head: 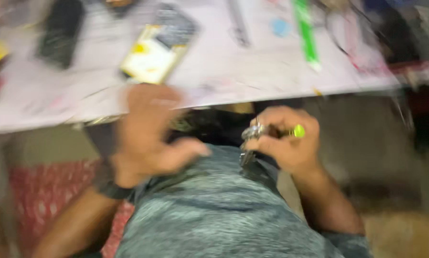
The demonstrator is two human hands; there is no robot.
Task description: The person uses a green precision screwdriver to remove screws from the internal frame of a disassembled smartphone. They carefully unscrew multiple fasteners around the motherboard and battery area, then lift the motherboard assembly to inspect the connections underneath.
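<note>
- The right hand [286, 143] pinches a small metal tool [252, 136] between curled fingers, steadying it over the lap.
- The left hand [145, 136] hangs loosely open, empty, below the desk [233, 71] edge.

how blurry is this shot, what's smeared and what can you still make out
Head view: strong motion blur across the whole frame; the left hand is smeared, its fingers indistinct. The right hand is a little clearer, gripping a metal tool with a yellow-green tip. Items on the pale table, such as the green stick, are streaked. Lighting is dim and warm, no strong glare.
</note>
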